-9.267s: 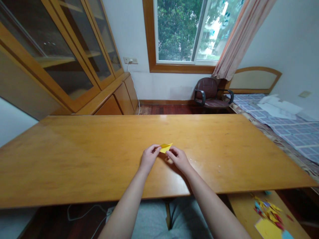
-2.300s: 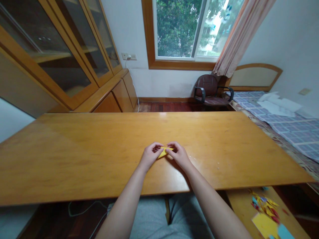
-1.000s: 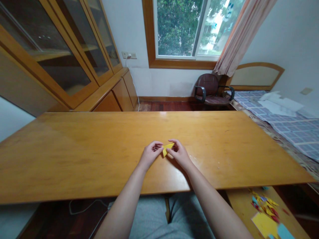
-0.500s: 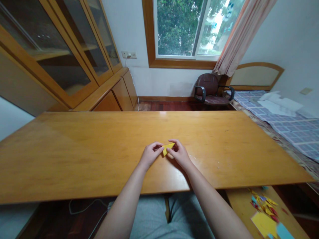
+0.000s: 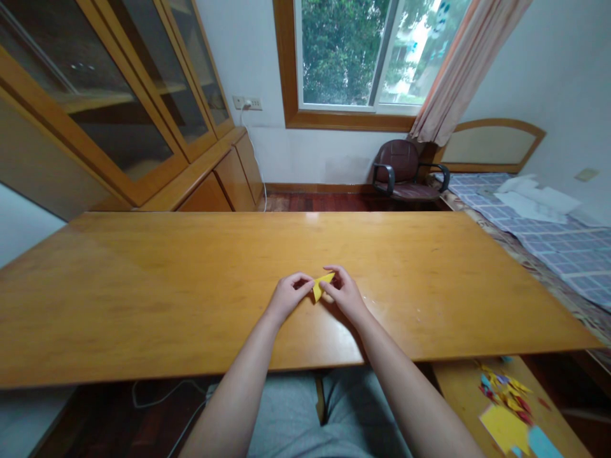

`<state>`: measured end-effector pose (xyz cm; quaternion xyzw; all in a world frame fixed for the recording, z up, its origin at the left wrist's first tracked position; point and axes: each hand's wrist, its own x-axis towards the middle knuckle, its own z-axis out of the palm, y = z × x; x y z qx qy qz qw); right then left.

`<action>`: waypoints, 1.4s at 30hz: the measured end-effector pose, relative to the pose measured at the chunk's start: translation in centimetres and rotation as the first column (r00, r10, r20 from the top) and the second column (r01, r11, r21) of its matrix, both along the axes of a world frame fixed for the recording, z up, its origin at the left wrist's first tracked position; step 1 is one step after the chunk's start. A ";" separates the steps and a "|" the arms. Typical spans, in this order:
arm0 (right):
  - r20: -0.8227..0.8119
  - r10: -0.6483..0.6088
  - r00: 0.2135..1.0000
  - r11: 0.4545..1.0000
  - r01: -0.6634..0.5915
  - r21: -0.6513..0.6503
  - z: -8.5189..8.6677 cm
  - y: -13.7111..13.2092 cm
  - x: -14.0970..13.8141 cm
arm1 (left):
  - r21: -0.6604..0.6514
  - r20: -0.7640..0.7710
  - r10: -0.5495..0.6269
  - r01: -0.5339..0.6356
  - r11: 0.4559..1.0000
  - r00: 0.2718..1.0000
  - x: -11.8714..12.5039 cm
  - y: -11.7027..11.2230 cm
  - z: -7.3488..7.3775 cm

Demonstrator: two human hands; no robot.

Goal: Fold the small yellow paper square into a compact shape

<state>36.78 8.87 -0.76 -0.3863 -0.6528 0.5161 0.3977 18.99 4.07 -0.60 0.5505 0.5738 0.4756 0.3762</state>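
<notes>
A small piece of folded yellow paper [image 5: 323, 285] is held between my hands, just above the middle of the wooden table [image 5: 191, 286]. My left hand [image 5: 289, 295] pinches its left corner between thumb and fingertips. On the other side, my right hand [image 5: 344, 291] grips the paper, with the thumb pressed on its near face and the fingers behind. A pointed flap hangs down between the two thumbs. The fingers hide part of the paper's back and right end.
At the lower right, a lower wooden surface [image 5: 458, 394] bears a pile of coloured folded paper pieces [image 5: 506, 391], yellow sheets [image 5: 503, 429] and a light blue sheet [image 5: 544, 442]. Beyond the table stand a chair [image 5: 401, 165], a bed [image 5: 525, 222] and a glass-fronted cabinet [image 5: 181, 152].
The yellow paper has tilted slightly between my fingers, and its lower point has shifted a little to the right. Both hands keep their grip in nearly the same place.
</notes>
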 end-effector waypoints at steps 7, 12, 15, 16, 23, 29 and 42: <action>-0.007 -0.008 1.000 1.000 0.008 0.007 -0.2 0.1 0.1 | -0.004 -0.005 0.006 -0.006 1.000 1.000 0.1 -0.1 0.2; -0.024 -0.012 1.000 1.000 0.012 -0.005 -0.2 0.1 0.1 | 0.004 0.017 0.013 -0.013 1.000 1.000 0.1 0.0 -0.2; -0.027 -0.016 1.000 1.000 0.016 -0.008 -0.1 0.0 0.1 | 0.001 0.023 0.018 -0.018 1.000 1.000 0.1 0.1 -0.3; -0.029 -0.015 0.999 1.000 0.015 -0.009 0.0 0.0 0.0 | 0.001 0.022 0.017 -0.017 1.000 1.000 0.1 0.1 -0.4; -0.033 -0.026 0.999 1.000 0.025 -0.015 0.0 0.0 0.0 | 0.000 -0.013 0.019 -0.019 1.000 1.000 0.1 0.0 -0.4; -0.016 -0.021 1.000 1.000 0.021 -0.011 0.2 -0.1 0.0 | -0.011 -0.025 0.005 -0.005 1.000 1.000 0.1 0.1 -0.3; -0.015 -0.032 0.999 0.999 0.032 -0.003 0.3 -0.1 0.0 | -0.023 -0.010 -0.004 0.004 1.000 1.000 0.1 0.0 -0.2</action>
